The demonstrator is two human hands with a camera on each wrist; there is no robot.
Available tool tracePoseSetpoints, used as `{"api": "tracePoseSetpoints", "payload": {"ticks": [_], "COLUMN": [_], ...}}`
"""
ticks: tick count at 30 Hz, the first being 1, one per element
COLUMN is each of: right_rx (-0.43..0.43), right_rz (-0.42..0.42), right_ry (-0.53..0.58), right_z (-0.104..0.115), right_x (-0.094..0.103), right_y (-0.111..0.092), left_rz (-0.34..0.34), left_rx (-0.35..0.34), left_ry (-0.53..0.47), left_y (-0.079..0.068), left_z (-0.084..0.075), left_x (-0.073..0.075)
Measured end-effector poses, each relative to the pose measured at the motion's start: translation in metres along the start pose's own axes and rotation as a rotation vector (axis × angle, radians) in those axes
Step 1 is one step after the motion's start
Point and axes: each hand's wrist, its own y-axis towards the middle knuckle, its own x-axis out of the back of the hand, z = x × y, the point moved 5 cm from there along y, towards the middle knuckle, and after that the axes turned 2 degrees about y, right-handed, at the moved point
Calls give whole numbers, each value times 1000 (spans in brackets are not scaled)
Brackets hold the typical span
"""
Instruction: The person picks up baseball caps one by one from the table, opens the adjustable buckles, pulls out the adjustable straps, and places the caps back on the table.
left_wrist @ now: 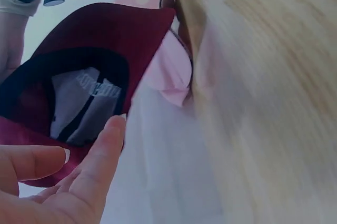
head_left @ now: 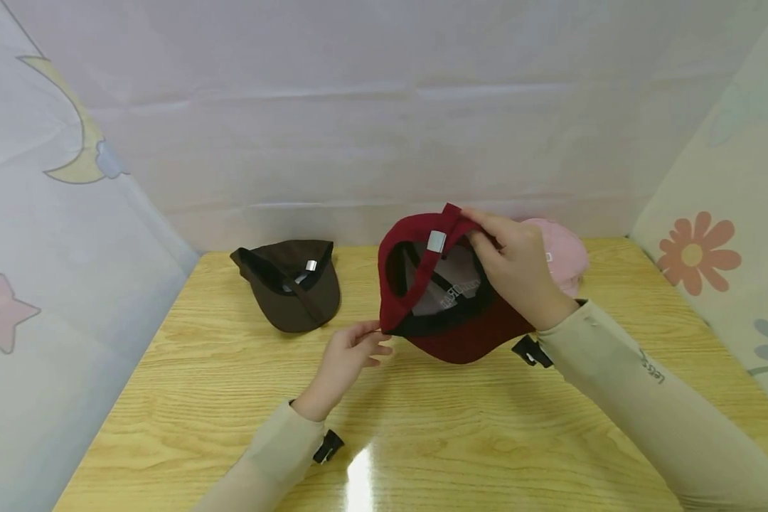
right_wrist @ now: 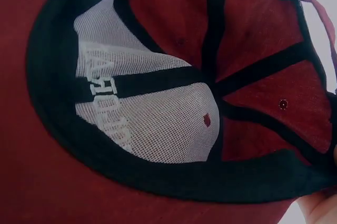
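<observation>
A dark red cap [head_left: 400, 231] is held up above the table, its inside and back opening facing me. White mesh and mirrored lettering show in the cap's lining [right_wrist: 158, 113]. My right hand [head_left: 518, 263] grips the cap at the edge of its back opening, near the strap with the metal buckle. At the cap's lower left corner, my left hand [head_left: 345, 359] touches the edge with fingers spread and nearly straight. The left fingers [left_wrist: 97, 163] overlap the cap in the left wrist view.
A dark brown cap [head_left: 297, 313] lies upturned at the back left of the wooden table [head_left: 461, 441]. Behind my right hand sits a pink cap [head_left: 563, 256], partly hidden. Fabric walls [head_left: 371, 128] enclose the table's back and sides.
</observation>
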Motion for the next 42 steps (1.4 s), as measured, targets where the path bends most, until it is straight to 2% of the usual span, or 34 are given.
{"api": "tracePoseSetpoints", "payload": {"ticks": [4,7,10,15,18,22,25,27,30,34,37,42], "right_rx": [11,21,26,32,26,15,18,28,51,87,102,109], "right_rz": [1,3,8,20,22,31,39,38,37,40,42,62], "right_ry": [-3,-9,-14,-17,-15,-7,-4,-7,-22,-46,-57,-53], "right_z": [1,1,1,0,0,2,3,4,6,8,11,16], "right_x": [0,0,-1,-1,-1,-2,-4,-4,-6,-8,-9,-12], "right_y": [0,0,-1,-1,-2,-3,-3,-3,-4,-5,-6,-6], "left_rz": [-32,-73,-139,-248,-283,-323,-339,-323,-244,-119,-58,12], "left_rx": [-35,-102,-237,-540,-685,-819,-872,-869,-793,-587,-423,-240], "left_ry": [39,68,81,136,173,231,250,234,179,118,99,-13], "left_y": [-3,-6,-10,-21,-26,-30,-33,-33,-31,-25,-19,-6], "left_z": [-10,-19,-32,-60,-73,-87,-96,-101,-107,-111,-111,-107], "left_x": [2,3,4,4,2,-1,-2,-4,-9,-16,-19,-20]}}
